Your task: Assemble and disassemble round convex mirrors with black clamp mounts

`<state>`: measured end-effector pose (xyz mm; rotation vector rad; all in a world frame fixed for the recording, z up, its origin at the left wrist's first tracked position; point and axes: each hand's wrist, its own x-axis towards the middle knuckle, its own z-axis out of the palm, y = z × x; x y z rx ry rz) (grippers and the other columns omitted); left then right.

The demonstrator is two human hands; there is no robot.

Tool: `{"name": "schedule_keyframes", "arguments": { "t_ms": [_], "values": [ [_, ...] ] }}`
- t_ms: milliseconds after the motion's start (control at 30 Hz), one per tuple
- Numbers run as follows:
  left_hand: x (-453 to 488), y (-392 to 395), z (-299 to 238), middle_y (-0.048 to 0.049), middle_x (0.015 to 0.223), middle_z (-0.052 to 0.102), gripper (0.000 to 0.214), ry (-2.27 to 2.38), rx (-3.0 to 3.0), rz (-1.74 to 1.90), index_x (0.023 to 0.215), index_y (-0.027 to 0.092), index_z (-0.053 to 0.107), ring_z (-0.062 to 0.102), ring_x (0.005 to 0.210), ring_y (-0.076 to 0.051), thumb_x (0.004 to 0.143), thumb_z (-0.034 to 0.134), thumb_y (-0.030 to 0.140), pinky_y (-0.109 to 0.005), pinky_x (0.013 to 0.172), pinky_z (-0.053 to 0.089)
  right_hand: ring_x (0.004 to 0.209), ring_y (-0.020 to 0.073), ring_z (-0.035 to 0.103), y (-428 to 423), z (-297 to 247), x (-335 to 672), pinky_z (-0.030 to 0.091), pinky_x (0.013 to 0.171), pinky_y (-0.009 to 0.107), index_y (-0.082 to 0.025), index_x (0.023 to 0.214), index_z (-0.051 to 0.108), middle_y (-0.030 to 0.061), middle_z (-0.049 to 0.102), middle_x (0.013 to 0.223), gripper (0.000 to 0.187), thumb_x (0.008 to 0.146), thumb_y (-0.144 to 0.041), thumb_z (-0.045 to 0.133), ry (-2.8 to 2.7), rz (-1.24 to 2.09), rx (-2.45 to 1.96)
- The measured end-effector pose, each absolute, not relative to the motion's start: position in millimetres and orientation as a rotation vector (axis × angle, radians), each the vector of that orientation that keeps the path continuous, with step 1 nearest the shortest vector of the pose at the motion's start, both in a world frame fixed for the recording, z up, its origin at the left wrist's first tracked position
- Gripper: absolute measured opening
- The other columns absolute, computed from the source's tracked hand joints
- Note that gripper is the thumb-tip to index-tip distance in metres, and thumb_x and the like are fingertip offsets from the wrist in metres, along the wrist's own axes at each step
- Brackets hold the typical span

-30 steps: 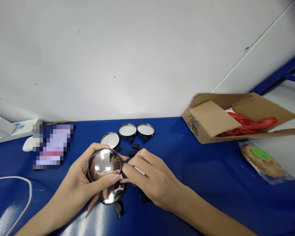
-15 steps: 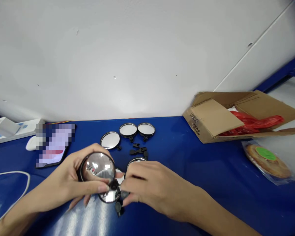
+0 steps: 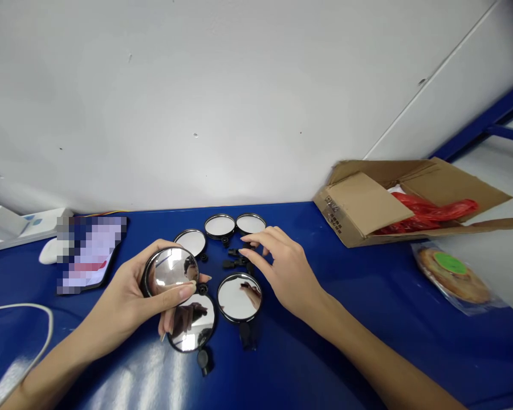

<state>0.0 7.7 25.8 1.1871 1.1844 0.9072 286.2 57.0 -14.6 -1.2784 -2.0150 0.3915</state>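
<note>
While the left hand (image 3: pixel 132 293) curls around a round, black-rimmed convex mirror (image 3: pixel 171 272), thumb pressed along its lower edge, the right hand (image 3: pixel 293 273) reaches forward over the blue tabletop (image 3: pixel 290 370), wrist low, thumb and forefinger slightly parted above small black plastic connectors (image 3: pixel 229 264); from where I stand I can't tell whether they touch one. The held mirror tilts above another round mirror (image 3: pixel 196 327) lying on the table. Half a second ago the right hand was down beside the held mirror's black knob (image 3: pixel 203 288); now it has moved away, uncovering a nearby black-stemmed mirror (image 3: pixel 239 299).
</note>
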Motion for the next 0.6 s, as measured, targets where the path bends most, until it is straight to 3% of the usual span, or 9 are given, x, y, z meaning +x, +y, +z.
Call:
{"name": "schedule_keyframes", "arguments": {
  "t_ms": [167,233,467,600],
  "values": [
    [3,5,24,-0.0002,0.087,0.090,0.049,1.149,1.184,0.894,0.118,0.025,0.068,0.067,0.044,-0.009,0.092,0.101,0.049,-0.027,0.061,0.066,0.109,0.0276,0.075,59,-22,285,0.062,0.089,0.041,-0.023,0.114,0.084,0.0068,0.081,0.110,0.006,0.112,-0.023,0.078,-2.027,0.403,-1.302],
    [4,4,24,-0.0002,0.093,0.090,0.049,1.146,1.183,0.887,0.118,0.026,0.068,0.067,0.045,-0.009,0.092,0.101,0.051,-0.026,0.062,0.065,0.110,0.0273,0.074,59,-22,285,0.061,0.091,0.042,-0.025,0.114,0.085,0.0068,0.080,0.112,0.008,0.111,-0.023,0.078,-2.036,0.425,-1.293],
    [2,5,25,0.0033,0.085,0.087,0.047,1.141,1.206,0.864,0.118,0.027,0.069,0.067,0.048,-0.011,0.093,0.100,0.053,-0.028,0.065,0.064,0.096,0.0225,0.072,60,-13,285,0.060,0.084,0.037,-0.028,0.109,0.089,0.0024,0.084,0.102,0.004,0.106,-0.025,0.087,-2.058,0.590,-1.231],
    [0,5,25,0.0043,0.081,0.085,0.048,1.146,1.221,0.843,0.119,0.028,0.068,0.069,0.051,-0.013,0.094,0.099,0.054,-0.027,0.061,0.060,0.098,0.0226,0.070,60,-8,285,0.057,0.085,0.037,-0.029,0.107,0.091,0.0011,0.085,0.100,0.007,0.105,-0.023,0.089,-2.019,0.737,-1.247]
  ]
}}
